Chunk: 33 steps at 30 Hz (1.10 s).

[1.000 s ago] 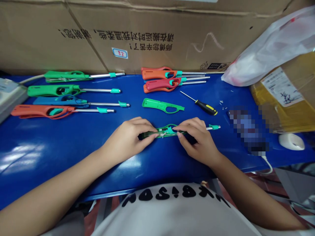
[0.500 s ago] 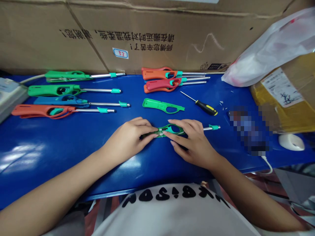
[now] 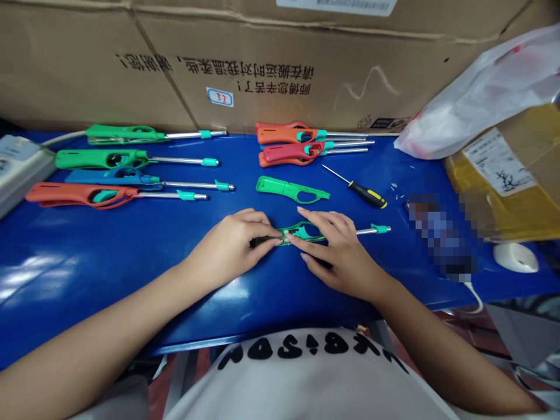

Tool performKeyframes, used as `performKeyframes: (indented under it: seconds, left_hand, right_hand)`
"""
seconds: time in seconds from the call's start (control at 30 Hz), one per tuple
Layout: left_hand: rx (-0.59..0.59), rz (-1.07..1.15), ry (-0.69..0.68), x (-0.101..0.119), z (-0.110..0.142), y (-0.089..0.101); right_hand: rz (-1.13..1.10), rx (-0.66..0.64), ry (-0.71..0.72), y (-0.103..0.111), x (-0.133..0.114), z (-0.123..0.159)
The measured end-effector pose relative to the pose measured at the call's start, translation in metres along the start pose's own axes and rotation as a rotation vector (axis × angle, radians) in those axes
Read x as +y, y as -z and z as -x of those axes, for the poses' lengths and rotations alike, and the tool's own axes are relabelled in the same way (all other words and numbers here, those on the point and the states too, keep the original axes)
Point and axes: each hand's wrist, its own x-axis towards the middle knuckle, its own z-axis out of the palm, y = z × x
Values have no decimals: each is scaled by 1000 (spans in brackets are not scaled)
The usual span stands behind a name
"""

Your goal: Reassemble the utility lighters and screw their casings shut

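Note:
An opened green gas lighter (image 3: pixel 303 231) lies flat on the blue table, its inner parts and teal trigger exposed. Its metal tube points right and ends in a teal tip (image 3: pixel 380 229). My left hand (image 3: pixel 234 242) pinches the lighter's handle end, which the fingers partly hide. From the right, my right hand (image 3: pixel 343 251) rests over the lighter, with fingertips pressing near its middle by the trigger. Just behind lies the loose green shell half (image 3: pixel 284 188), hollow side up. A screwdriver (image 3: pixel 367 194) with a black and yellow handle sits to its right.
Several lighters, including a blue one (image 3: pixel 109 177), lie at the left. Orange and red lighters (image 3: pixel 291 153) are stacked at the back. A cardboard box (image 3: pixel 271 35) stands behind. On the right are a plastic bag (image 3: pixel 472 93), a blurred-out device (image 3: pixel 441 233) and a white mouse (image 3: pixel 515 257).
The view has shifted slightly. Both hands stay on the green lighter, the right hand's fingers having moved a little to the left along it.

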Motion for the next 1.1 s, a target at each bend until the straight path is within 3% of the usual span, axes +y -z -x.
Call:
performKeyframes:
  seconds: [0.27,0.5,0.6,0.7,0.9,1.1]
  left_hand:
    - [-9,3,5,1,-1,3]
    - [-36,12,35,2,-1,5]
    - [-34,7,28,1,-1,5]
    - [-22,10,4,1,-1,4]
    - [-32,-15,8,1,-1,5]
    - [-45,-31,18,-1,-1,7]
  right_hand:
    - [-11,-26,-6,1,-1,0]
    - [-42,239,-153,4,13,10]
    - [-14,267,-165,5,21,17]
    - [15,230,-126,7,20,22]
    - [100,36,-50,9,11,24]
    - [114,23,-77,9,10,23]
